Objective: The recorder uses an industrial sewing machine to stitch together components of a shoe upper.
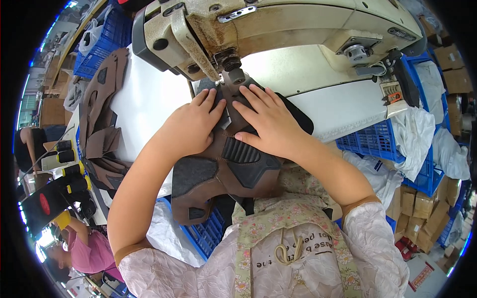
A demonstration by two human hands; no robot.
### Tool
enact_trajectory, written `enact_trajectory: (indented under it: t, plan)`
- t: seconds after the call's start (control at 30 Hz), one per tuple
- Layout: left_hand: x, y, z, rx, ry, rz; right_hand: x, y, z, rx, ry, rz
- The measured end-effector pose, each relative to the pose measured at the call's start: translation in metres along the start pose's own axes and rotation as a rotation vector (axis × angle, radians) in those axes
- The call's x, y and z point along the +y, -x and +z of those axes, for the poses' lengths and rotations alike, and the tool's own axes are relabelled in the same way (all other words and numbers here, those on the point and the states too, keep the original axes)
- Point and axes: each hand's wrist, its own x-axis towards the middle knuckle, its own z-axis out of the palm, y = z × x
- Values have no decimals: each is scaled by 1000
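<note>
White table, brown panels, blue crates

Matt, leather-look brn pc

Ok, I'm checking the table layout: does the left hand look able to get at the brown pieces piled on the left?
Probably yes: only white tabletop shows between the left hand and the brown pieces, though that hand rests on the workpiece.
</note>
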Motion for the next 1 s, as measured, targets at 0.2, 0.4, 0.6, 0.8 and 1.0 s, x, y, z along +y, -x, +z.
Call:
enact_trajectory:
  t: [0.2,0.4,0.6,0.8,1.0]
  plan:
    - [4,1,6,80,171,-95,2,2,2,7,13,-5]
    - [18,-6,20,160,159,-205,2,2,4,1,38,-13]
    - [20,-5,32,303,139,-230,6,-2,3,5,66,-26]
    - [23,-11,33,375,152,-260,14,-8,3,-2,70,-40]
    - [19,-18,32,405,170,-284,23,-16,2,2,49,-53]
